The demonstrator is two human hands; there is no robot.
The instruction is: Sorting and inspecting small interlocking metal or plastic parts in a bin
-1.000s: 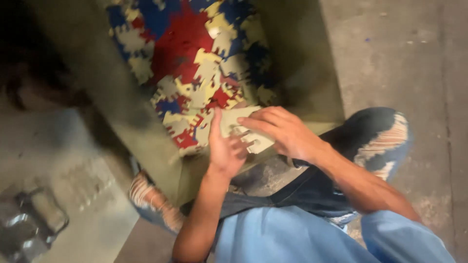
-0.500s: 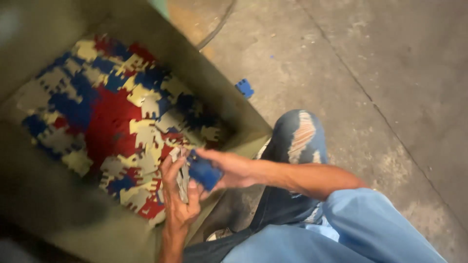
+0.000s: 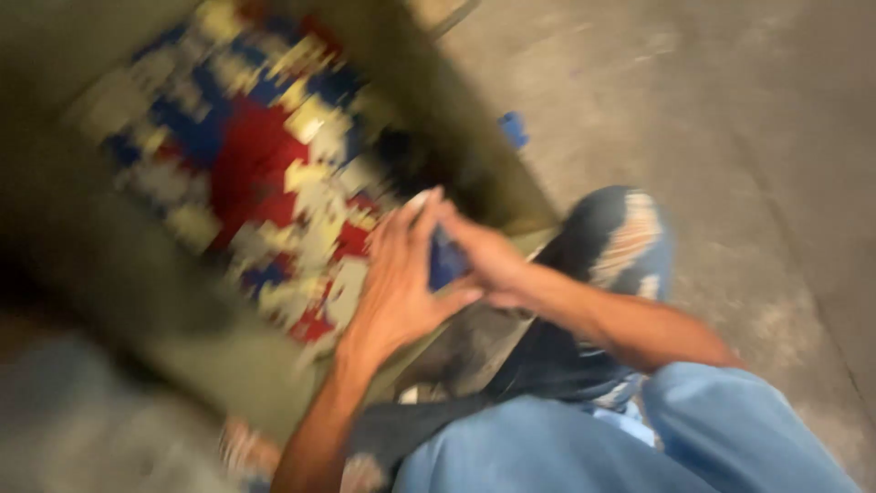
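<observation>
The picture is blurred by motion. Both hands meet over the near edge of a big olive-green bin point(image 3: 493, 173) filled with red, blue, yellow and white plastic pieces point(image 3: 265, 173). My left hand point(image 3: 397, 283) is raised with fingers spread, its palm against a blue piece point(image 3: 445, 260). My right hand point(image 3: 488, 256) comes in from the right and grips that blue piece from the other side. Something pale shows at the left fingertips, too blurred to identify.
One blue piece point(image 3: 514, 128) lies on the concrete floor point(image 3: 730, 119) beside the bin's far right side. My knee in torn blue jeans point(image 3: 620, 246) is next to the bin. A patterned shoe point(image 3: 246, 452) shows at the bottom left.
The view has swung and blurred. The hands were first on a pale piece at the bin's edge; then a blue piece appeared between them, and they have lifted slightly with it.
</observation>
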